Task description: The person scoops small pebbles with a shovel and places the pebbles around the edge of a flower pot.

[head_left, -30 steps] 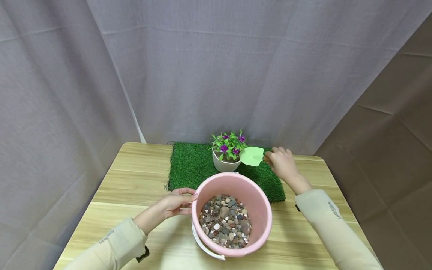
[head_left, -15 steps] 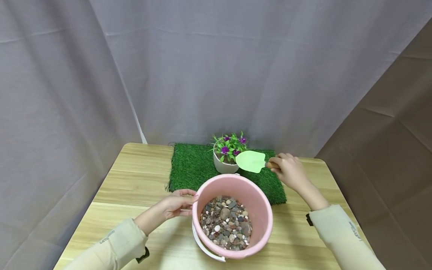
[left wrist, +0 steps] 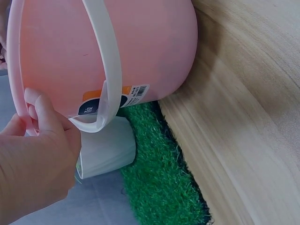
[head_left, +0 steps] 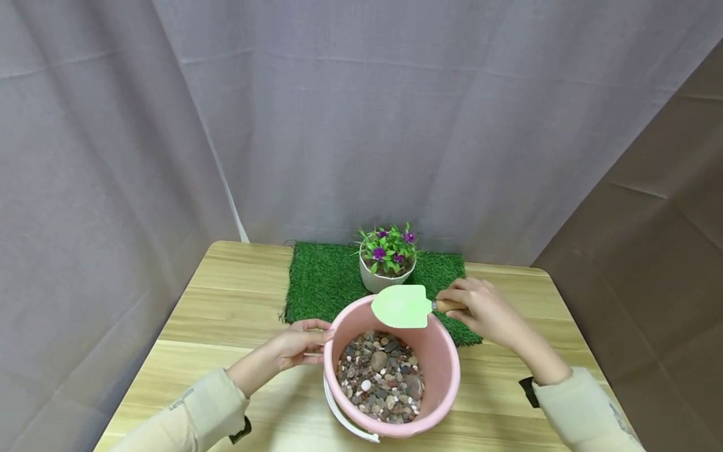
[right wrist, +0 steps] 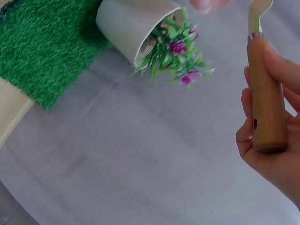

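Observation:
A pink bucket [head_left: 446, 370] holding many mixed pebbles [head_left: 381, 376] stands near the front of the table. My left hand [head_left: 299, 346] pinches its rim on the left side; the left wrist view shows thumb and fingers [left wrist: 44, 110] on either side of the rim. In my right hand [head_left: 480, 311] is a small trowel with a light green blade [head_left: 402, 306]. The right wrist view shows my fingers wrapped around its wooden handle [right wrist: 267, 93]. The blade is over the bucket's far rim, and no pebbles are visible on it.
Behind the bucket, a white pot [head_left: 375, 281] with a purple-flowered plant [head_left: 390, 248] stands on a green turf mat [head_left: 322, 282]. The bucket's white handle [head_left: 344, 417] hangs down its left side. A grey curtain [head_left: 361, 125] closes off the back of the wooden table [head_left: 243, 301].
My right hand has brought the trowel from beside the flower pot toward me, to above the bucket's far rim. The left hand keeps its hold on the rim.

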`<state>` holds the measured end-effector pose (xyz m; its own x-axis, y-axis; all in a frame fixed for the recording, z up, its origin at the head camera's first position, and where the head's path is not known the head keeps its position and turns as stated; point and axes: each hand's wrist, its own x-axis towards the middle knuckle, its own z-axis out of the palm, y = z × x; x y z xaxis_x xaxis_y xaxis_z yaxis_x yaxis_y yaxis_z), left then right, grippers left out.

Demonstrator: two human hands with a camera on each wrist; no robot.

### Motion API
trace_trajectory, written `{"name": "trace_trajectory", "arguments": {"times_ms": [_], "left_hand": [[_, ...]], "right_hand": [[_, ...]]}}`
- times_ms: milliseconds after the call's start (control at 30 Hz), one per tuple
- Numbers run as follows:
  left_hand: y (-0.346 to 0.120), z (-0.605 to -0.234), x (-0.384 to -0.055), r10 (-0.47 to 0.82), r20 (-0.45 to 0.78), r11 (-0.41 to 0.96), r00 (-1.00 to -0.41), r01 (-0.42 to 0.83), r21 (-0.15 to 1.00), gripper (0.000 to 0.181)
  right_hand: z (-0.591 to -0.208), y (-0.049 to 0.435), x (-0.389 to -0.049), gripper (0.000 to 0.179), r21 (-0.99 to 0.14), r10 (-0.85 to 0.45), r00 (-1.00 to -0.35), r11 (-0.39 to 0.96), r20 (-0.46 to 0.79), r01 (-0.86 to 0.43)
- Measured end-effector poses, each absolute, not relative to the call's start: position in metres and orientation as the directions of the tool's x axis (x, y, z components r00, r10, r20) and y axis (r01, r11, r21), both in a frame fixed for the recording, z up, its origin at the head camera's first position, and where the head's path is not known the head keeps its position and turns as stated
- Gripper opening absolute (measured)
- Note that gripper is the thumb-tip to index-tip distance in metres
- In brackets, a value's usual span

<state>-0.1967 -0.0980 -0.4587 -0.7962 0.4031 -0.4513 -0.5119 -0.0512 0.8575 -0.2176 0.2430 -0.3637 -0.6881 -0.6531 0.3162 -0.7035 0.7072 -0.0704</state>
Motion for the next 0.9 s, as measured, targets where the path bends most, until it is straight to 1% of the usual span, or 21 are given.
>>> {"name": "trace_trajectory", "arguments": {"times_ms": [167,300,333,467,533,567,633,700,800,900], "left_hand": [[-0.098,-0.459,-0.196,0.401,-0.452,-0.051,-0.797,-0.512,0.857,0.022],[-0.098,-0.46,-0.196,0.402,-0.448,-0.048,-0.799,-0.506,0.861,0.026],[-0.1,-0.464,-0.197,0.428,-0.433,-0.061,-0.793,-0.504,0.862,0.025],[-0.101,-0.463,-0.197,0.437,-0.423,-0.066,-0.793,-0.498,0.865,0.031],[-0.1,-0.463,-0.197,0.438,-0.423,-0.073,-0.793,-0.501,0.863,0.028],[-0.099,-0.459,-0.195,0.415,-0.436,-0.062,-0.798,-0.503,0.862,0.029],[-0.098,-0.459,-0.195,0.413,-0.44,-0.064,-0.797,-0.507,0.859,0.025],[-0.099,-0.459,-0.195,0.41,-0.442,-0.067,-0.797,-0.51,0.858,0.022],[-0.099,-0.459,-0.195,0.406,-0.447,-0.063,-0.797,-0.512,0.857,0.021],[-0.099,-0.46,-0.196,0.406,-0.445,-0.058,-0.798,-0.509,0.859,0.022]], "right_hand": [[-0.369,0.234,-0.21,0.03,-0.043,-0.729,-0.62,0.637,0.29,-0.769],[-0.376,0.225,-0.202,0.029,-0.014,-0.767,-0.598,0.612,0.232,-0.791],[-0.378,0.222,-0.199,0.029,0.001,-0.775,-0.595,0.609,0.211,-0.793],[-0.383,0.211,-0.193,0.026,0.136,-0.814,-0.563,0.58,0.145,-0.803],[-0.385,0.208,-0.191,0.024,0.204,-0.835,-0.537,0.55,0.119,-0.81],[-0.387,0.207,-0.191,0.021,0.234,-0.845,-0.524,0.535,0.112,-0.812],[-0.39,0.204,-0.189,0.019,0.277,-0.86,-0.5,0.506,0.099,-0.817],[-0.392,0.202,-0.188,0.015,0.297,-0.868,-0.489,0.491,0.084,-0.819],[-0.395,0.199,-0.187,0.014,0.332,-0.871,-0.487,0.477,0.059,-0.813],[-0.399,0.196,-0.186,0.012,0.392,-0.872,-0.488,0.462,0.038,-0.796]]}}
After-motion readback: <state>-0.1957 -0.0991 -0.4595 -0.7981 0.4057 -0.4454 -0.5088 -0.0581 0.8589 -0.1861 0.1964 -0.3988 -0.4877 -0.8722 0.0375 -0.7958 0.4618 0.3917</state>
